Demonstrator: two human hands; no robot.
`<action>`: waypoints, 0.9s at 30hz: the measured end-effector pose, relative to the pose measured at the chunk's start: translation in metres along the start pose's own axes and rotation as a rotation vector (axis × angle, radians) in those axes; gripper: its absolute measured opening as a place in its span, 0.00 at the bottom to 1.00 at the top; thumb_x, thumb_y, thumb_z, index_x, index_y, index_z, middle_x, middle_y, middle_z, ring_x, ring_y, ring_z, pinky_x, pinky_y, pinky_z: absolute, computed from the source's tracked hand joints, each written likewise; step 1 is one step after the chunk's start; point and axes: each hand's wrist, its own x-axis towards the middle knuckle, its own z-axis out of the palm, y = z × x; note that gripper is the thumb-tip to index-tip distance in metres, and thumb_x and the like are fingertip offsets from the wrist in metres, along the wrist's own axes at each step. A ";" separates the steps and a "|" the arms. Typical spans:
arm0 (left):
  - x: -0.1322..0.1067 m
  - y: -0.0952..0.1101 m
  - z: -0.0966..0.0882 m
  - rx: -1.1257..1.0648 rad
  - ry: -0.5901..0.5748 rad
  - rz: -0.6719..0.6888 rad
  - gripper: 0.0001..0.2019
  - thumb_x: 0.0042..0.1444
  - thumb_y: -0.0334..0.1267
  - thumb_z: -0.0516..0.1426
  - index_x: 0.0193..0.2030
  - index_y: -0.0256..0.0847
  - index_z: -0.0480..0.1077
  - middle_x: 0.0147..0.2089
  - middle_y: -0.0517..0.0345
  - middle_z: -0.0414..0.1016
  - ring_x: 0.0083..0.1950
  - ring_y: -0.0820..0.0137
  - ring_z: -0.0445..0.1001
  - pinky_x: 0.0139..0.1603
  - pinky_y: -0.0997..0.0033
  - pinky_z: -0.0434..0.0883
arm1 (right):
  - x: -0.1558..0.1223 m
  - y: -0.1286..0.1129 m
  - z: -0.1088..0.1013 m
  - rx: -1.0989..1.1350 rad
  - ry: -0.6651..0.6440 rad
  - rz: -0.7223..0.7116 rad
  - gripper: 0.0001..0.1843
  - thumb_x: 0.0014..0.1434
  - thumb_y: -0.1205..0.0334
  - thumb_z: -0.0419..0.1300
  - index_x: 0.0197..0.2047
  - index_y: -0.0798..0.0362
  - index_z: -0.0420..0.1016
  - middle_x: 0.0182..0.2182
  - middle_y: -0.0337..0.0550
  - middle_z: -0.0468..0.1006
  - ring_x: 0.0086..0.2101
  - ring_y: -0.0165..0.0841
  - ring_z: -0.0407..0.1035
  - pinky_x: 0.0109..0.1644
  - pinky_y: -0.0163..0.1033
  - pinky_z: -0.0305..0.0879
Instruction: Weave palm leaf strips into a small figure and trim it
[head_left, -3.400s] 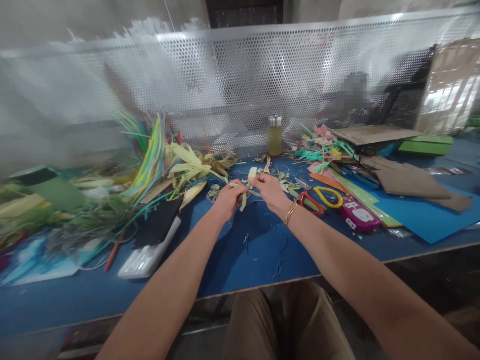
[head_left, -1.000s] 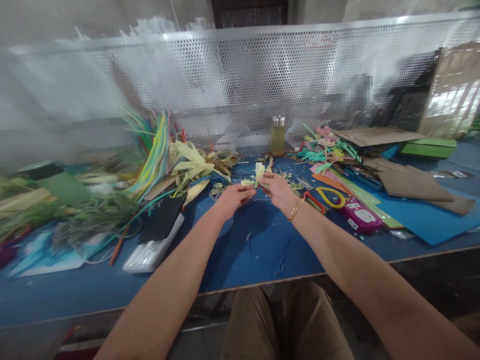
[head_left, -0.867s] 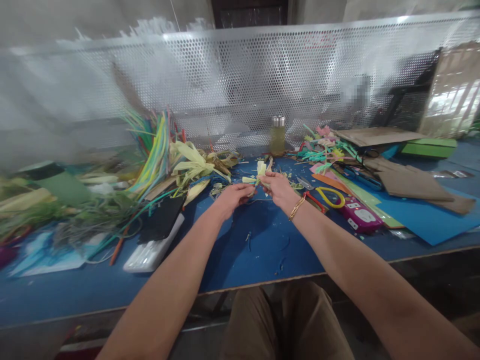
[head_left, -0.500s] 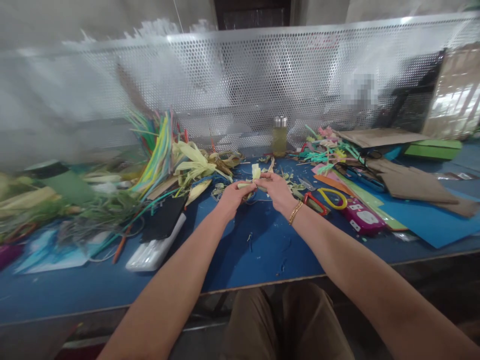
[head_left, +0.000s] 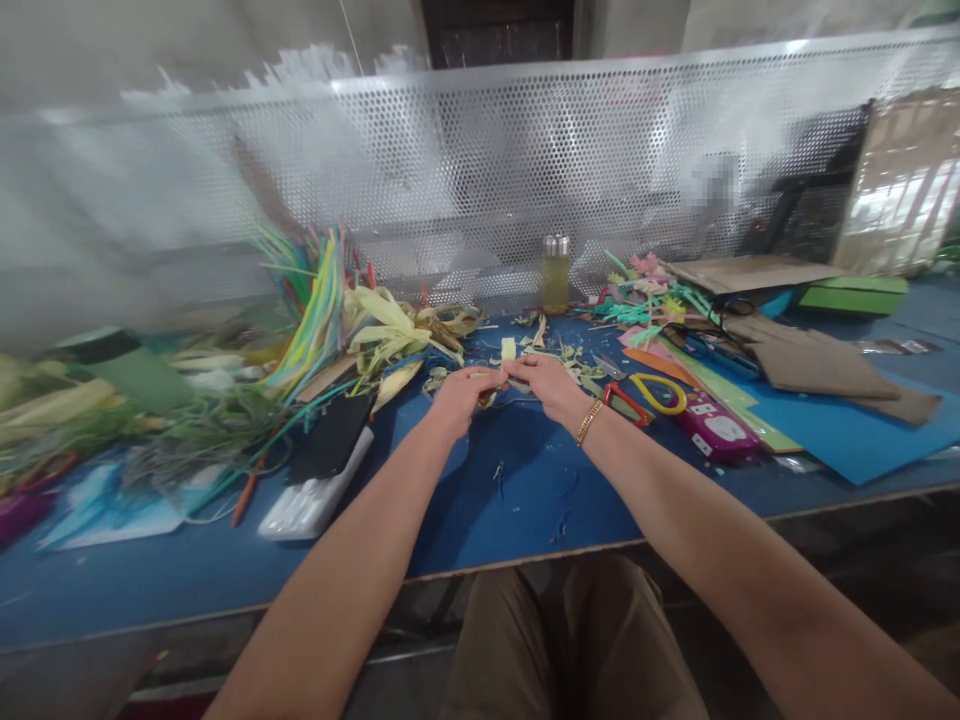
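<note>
My left hand (head_left: 461, 392) and my right hand (head_left: 546, 383) meet low over the blue table (head_left: 517, 500), fingertips together. Both pinch a pale yellow-green leaf strip (head_left: 495, 376) that runs between them; its upright end (head_left: 508, 348) sticks up just behind the fingers. My right wrist wears a gold bracelet (head_left: 586, 421). Small leaf scraps (head_left: 570, 362) lie scattered just beyond the hands.
A pile of pale leaves and coloured strips (head_left: 330, 320) lies to the left, with a white case (head_left: 311, 500) in front. Red and yellow scissors (head_left: 645, 395), a pink device (head_left: 712, 428) and coloured paper sheets (head_left: 840, 425) lie right. A small bottle (head_left: 555, 272) stands by the perforated metal screen (head_left: 525, 170).
My hands have come down from slightly raised to just above the table and drawn closer together, still holding the leaf strip. The strip's upright part looks shorter.
</note>
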 end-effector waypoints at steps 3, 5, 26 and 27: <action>-0.003 0.005 -0.002 -0.070 -0.086 -0.085 0.16 0.40 0.48 0.68 0.31 0.37 0.78 0.32 0.49 0.79 0.31 0.69 0.72 0.31 0.70 0.63 | 0.002 0.002 -0.002 -0.004 0.025 -0.043 0.19 0.39 0.48 0.70 0.22 0.55 0.72 0.19 0.36 0.70 0.23 0.25 0.60 0.31 0.35 0.57; -0.005 0.009 -0.003 -0.104 -0.103 -0.165 0.20 0.45 0.54 0.64 0.33 0.37 0.78 0.36 0.46 0.79 0.35 0.67 0.74 0.32 0.71 0.64 | 0.004 0.003 -0.004 -0.006 0.071 -0.044 0.21 0.38 0.47 0.70 0.22 0.55 0.71 0.18 0.34 0.68 0.22 0.25 0.58 0.30 0.35 0.56; -0.001 0.013 -0.002 -0.081 -0.033 -0.199 0.34 0.49 0.69 0.50 0.33 0.36 0.76 0.33 0.45 0.78 0.33 0.67 0.74 0.29 0.72 0.64 | 0.012 0.009 -0.004 0.043 0.068 -0.064 0.22 0.37 0.45 0.70 0.22 0.54 0.69 0.17 0.32 0.63 0.21 0.23 0.52 0.26 0.34 0.49; -0.002 0.013 -0.001 -0.070 -0.027 -0.196 0.33 0.49 0.69 0.52 0.33 0.36 0.76 0.33 0.45 0.78 0.33 0.67 0.74 0.30 0.72 0.64 | 0.012 0.009 -0.004 0.044 0.066 -0.068 0.22 0.37 0.45 0.70 0.22 0.54 0.69 0.17 0.32 0.63 0.21 0.23 0.51 0.26 0.34 0.49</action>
